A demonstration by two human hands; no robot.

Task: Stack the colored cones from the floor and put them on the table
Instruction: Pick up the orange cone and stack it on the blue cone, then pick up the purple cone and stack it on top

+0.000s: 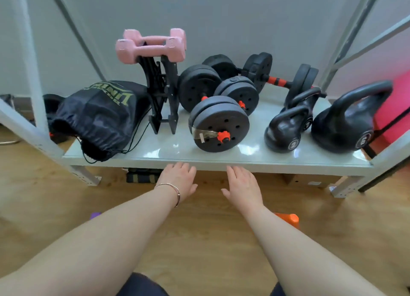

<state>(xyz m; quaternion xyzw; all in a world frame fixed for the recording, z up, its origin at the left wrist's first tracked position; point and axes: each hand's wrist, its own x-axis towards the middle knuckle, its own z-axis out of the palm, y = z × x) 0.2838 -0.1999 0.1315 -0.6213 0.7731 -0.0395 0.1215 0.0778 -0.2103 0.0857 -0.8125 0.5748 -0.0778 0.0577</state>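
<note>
An orange cone [289, 219] stands on the wooden floor, mostly hidden behind my right forearm. A sliver of a purple cone [95, 215] peeks out left of my left forearm. My left hand [178, 180] and my right hand [243, 186] are stretched forward, palms down, fingers apart, empty, just in front of the low white table's front edge [221, 163]. Neither hand touches a cone.
The table carries a black drawstring bag [99, 118], pink dumbbells on a black stand [153, 47], black plate dumbbells [219, 124] and three kettlebells [348, 122]. White frame posts flank it. A dark bundle [144, 176] and a cardboard box [297, 180] lie under the table.
</note>
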